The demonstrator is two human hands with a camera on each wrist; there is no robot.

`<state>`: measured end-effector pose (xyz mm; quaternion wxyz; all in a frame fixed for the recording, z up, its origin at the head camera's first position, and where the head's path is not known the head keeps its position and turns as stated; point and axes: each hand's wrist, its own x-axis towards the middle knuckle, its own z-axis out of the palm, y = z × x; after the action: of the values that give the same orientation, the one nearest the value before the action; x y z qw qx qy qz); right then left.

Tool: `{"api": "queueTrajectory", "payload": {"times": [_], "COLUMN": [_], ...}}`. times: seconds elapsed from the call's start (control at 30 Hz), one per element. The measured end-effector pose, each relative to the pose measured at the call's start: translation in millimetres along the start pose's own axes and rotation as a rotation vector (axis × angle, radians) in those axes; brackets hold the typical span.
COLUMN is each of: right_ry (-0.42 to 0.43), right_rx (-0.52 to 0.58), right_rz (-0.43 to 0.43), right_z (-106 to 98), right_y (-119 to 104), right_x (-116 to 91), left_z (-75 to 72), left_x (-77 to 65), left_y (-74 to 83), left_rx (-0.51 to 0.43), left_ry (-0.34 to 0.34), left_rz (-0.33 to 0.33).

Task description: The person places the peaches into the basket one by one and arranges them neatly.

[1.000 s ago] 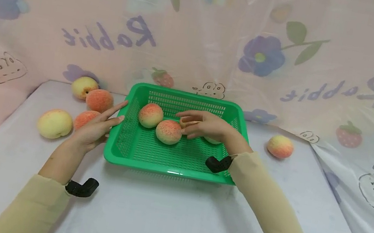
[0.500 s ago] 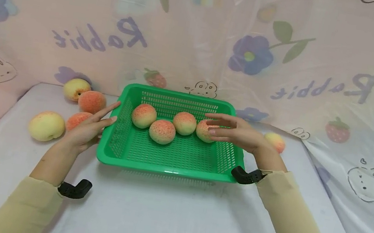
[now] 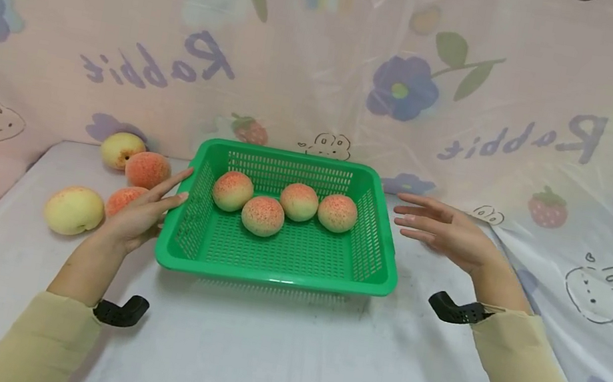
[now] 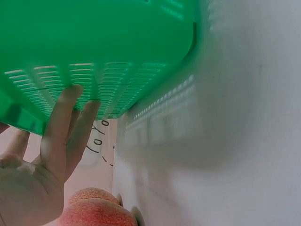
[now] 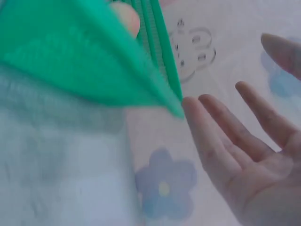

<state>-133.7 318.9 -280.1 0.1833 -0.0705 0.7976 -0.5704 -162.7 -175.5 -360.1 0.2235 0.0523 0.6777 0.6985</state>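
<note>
A green plastic basket (image 3: 274,276) stands on the table, with several peaches inside, among them a speckled peach (image 3: 262,216) at the front and a peach (image 3: 337,214) at the right. My left hand (image 3: 139,217) touches the basket's left rim with its fingers extended. In the left wrist view, fingertips (image 4: 70,92) lie against the slotted side wall below the rim. My right hand (image 3: 452,232) hovers to the right of the basket, fingers spread and holding nothing. A peach on the table beneath it is almost wholly hidden.
Left of the basket lie a pale yellow peach (image 3: 74,211), another yellow one (image 3: 122,151) and an orange-red peach (image 3: 148,171). A further orange peach (image 3: 125,198) is partly behind my left hand. A patterned cloth (image 3: 297,101) hangs behind the table (image 3: 267,353).
My right hand has let go of a peach at the right inside the basket and moved out rightward, over the table. The left hand stays at the left rim. The head view has shifted slightly.
</note>
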Motion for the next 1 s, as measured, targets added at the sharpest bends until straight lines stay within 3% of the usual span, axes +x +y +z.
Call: {"api": "queueTrajectory", "payload": {"times": [0.1, 0.23, 0.43, 0.6, 0.73, 0.9, 1.0], "right_ry": [0.064, 0.105, 0.195, 0.277, 0.463, 0.761, 0.892], "right_rx": [0.021, 0.079, 0.154, 0.164, 0.173, 0.064, 0.015], "right_rz": [0.029, -0.013, -0.116, -0.098, -0.052, -0.02, 0.027], "right_z": [-4.9, -9.2, -23.8, -29.3, -29.8, -28.5, -28.4], "right_y": [9.8, 24.6, 39.5, 45.9, 54.2, 67.8, 74.3], "right_x": [-2.9, -4.1, -11.7, -14.8, -14.8, -8.9, -3.8], "left_z": [-3.9, -5.6, -0.2, -0.9, -1.5, 0.0, 1.4], "left_x": [-6.7, -13.4, -7.0, -4.7, -3.4, -1.2, -0.7], "left_y": [0.3, 0.9, -0.6, -1.7, -0.7, 1.3, 2.1], "left_rx": [0.026, 0.041, 0.017, 0.029, 0.038, 0.021, 0.017], "left_ry": [0.011, 0.018, -0.002, 0.006, 0.007, 0.001, -0.005], "left_rz": [-0.011, -0.028, -0.005, -0.002, -0.005, -0.007, -0.007]}}
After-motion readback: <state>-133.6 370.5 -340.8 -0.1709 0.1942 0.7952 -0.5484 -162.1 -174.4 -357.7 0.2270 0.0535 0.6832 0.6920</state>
